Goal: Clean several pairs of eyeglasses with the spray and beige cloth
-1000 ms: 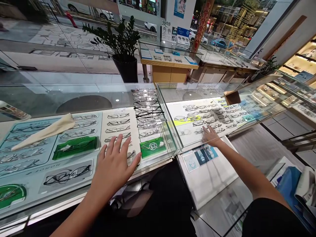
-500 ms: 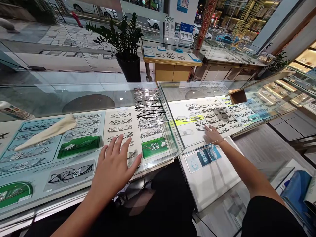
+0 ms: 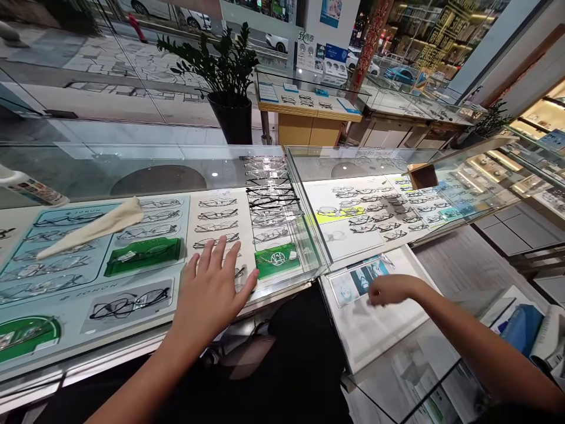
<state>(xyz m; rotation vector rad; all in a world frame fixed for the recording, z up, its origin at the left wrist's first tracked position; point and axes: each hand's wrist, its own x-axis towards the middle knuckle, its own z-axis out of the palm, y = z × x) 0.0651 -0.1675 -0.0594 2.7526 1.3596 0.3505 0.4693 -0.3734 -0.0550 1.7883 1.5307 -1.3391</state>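
Note:
My left hand (image 3: pixel 210 288) lies flat with its fingers spread on the glass top of the left display case (image 3: pixel 245 303). Below and around it are rows of eyeglasses (image 3: pixel 216 227), and a green stand (image 3: pixel 277 260) is just right of the thumb. My right hand (image 3: pixel 391 290) is held over a pulled-out white drawer (image 3: pixel 379 341), its fingers curled in. Whatever those fingers may hold is hidden. Beside them is a picture card (image 3: pixel 348 288) with blue panels, near the drawer's back edge.
A cream cloth (image 3: pixel 95 227) and a white bottle (image 3: pixel 33 187) lie on the glass at left. The right display case (image 3: pixel 335 250) holds more eyeglasses, with a brown box (image 3: pixel 422 176) above. A potted plant (image 3: pixel 232 115) stands behind. Blue packets (image 3: pixel 521 330) are at far right.
My right hand has drawn back from the right case's glass to over the drawer, and its fingers have curled. The left hand stays spread in place. The view has shifted slightly.

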